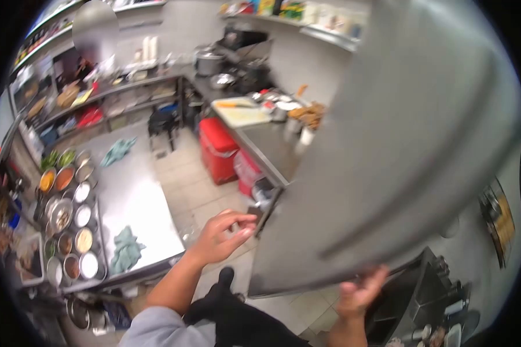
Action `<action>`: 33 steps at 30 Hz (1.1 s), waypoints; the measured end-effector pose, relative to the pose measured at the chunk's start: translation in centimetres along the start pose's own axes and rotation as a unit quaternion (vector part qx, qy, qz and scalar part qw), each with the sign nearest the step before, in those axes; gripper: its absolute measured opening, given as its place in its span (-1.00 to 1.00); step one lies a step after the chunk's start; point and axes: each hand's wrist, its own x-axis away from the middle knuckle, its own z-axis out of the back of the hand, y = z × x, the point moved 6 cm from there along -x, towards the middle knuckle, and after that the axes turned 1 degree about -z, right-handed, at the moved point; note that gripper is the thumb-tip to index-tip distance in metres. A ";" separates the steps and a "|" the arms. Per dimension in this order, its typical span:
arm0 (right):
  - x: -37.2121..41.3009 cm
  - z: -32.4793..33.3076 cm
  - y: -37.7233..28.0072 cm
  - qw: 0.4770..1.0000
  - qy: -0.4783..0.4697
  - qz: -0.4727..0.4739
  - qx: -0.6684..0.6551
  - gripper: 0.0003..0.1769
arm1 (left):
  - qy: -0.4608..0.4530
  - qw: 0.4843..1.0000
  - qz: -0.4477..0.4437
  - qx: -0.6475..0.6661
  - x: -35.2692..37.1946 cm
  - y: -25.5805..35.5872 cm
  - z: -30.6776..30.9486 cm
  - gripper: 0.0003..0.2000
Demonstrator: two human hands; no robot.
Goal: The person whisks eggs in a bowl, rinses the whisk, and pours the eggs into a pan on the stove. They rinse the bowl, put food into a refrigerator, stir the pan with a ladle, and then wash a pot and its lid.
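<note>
My left hand (226, 234) is raised in front of my body, its fingers loosely bent and the thumb apart, with nothing in them. It is close to the left edge of a large grey metal panel (382, 156) that fills much of the right side. Lower right, my right hand (362, 292) is open at the panel's bottom edge. Its fingertips are smeared by motion and overlap that edge.
At left stands a steel counter (147, 202) with green cloths (127, 250) and several food containers (63, 215). A red bin (219, 156) is beneath the right counter, near a cutting board (243, 115). A person (92, 52) is at the back left.
</note>
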 end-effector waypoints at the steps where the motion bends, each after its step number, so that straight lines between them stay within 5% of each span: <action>1: -0.1 1.4 1.1 0.998 0.031 0.016 0.051 0.05 | 0.009 1.000 0.023 -0.007 0.1 -2.2 0.4 -0.73; 2: 1.4 4.7 5.0 0.983 0.136 0.055 0.113 -0.09 | 0.009 0.998 0.061 0.012 -0.3 -4.5 0.8 -0.75; 3: -0.5 5.5 4.9 0.981 0.145 0.083 0.096 -0.24 | 0.009 0.995 0.096 0.032 -0.6 -7.0 1.2 -0.77; 4: 0.3 9.0 8.8 0.966 0.242 0.001 -0.091 -0.39 | 0.026 0.989 0.143 0.014 -0.6 -9.7 2.2 -0.79; 8: -4.6 10.3 8.4 0.912 0.349 0.078 0.200 -0.41 | 0.082 0.956 0.281 0.008 -0.4 -20.5 7.7 -0.78; 16: -13.0 -2.7 19.2 0.819 0.346 -0.026 0.457 -0.45 | 0.236 0.874 0.415 -0.087 -1.0 -39.9 22.0 -0.82; 24: -14.4 -21.7 37.7 0.822 -0.062 -0.346 0.447 -0.48 | 0.224 0.850 0.447 -0.167 -6.6 -49.3 28.9 -0.84; 29: -9.4 -32.9 46.4 0.641 -0.450 -0.502 0.367 -0.50 | 0.205 0.853 0.455 -0.155 -16.9 -56.0 29.6 -0.82; 33: -7.7 -41.5 51.3 0.467 -0.673 -0.507 0.269 -0.50 | 0.157 0.905 0.377 -0.120 -30.5 -61.8 29.8 -0.81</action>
